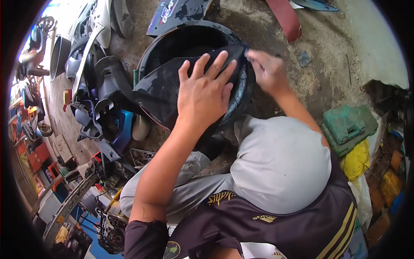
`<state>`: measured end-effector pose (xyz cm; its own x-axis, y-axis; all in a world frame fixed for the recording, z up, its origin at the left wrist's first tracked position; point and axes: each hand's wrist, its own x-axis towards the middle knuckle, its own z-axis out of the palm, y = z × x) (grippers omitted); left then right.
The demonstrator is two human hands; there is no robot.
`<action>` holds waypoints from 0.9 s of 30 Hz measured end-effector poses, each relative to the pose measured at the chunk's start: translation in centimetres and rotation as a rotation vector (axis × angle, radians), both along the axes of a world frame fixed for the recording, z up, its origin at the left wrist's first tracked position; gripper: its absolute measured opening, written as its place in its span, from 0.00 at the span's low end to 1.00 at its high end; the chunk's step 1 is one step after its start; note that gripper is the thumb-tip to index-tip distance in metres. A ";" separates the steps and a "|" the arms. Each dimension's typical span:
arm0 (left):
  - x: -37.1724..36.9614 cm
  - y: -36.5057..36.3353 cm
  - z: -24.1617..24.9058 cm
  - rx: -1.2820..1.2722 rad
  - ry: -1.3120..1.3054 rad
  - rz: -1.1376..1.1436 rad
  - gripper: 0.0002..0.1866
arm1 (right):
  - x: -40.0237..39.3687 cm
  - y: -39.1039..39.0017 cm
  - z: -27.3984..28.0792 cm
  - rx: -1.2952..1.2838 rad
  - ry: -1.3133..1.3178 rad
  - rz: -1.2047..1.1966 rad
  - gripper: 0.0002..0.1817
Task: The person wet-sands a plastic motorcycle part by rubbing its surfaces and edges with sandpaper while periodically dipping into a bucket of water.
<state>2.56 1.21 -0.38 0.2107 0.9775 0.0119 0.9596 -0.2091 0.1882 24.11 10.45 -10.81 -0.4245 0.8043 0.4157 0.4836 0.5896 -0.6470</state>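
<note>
A wet, dark panel (159, 93), which looks like a motorcycle body panel, lies tilted across a round black tub (189, 31). My left hand (205, 88) presses flat on top of it with the fingers spread. At the panel's right tip, just outside the tub's rim, is my right hand (269, 71). Its fingers are curled and pinched together, slightly blurred, against the panel's edge. What they hold, if anything, is too small to make out. The inside of the tub is dark and partly covered by the panel.
Dark motorcycle plastics (114, 82) are heaped on the left. A wet board with lettering (179, 15) lies behind the tub, and a red strip (286, 21) lies to the right. A green case (345, 125) and a yellow bag (357, 159) are by my right side.
</note>
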 end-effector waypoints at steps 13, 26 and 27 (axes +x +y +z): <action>0.1 -0.1 -0.1 -0.012 0.021 -0.001 0.29 | -1.0 1.6 -0.1 -0.002 0.069 -0.068 0.11; 0.1 0.0 -0.2 0.007 0.010 -0.006 0.29 | -1.0 -0.1 -0.3 0.058 0.036 -0.101 0.10; 0.2 0.0 -0.3 0.009 0.014 -0.003 0.29 | -1.2 0.2 -0.3 0.050 0.043 -0.118 0.10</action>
<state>2.73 1.19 -0.64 0.2140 0.9767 0.0178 0.9615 -0.2138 0.1726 22.87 10.62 -11.08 -0.3093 0.8253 0.4725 0.5241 0.5625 -0.6395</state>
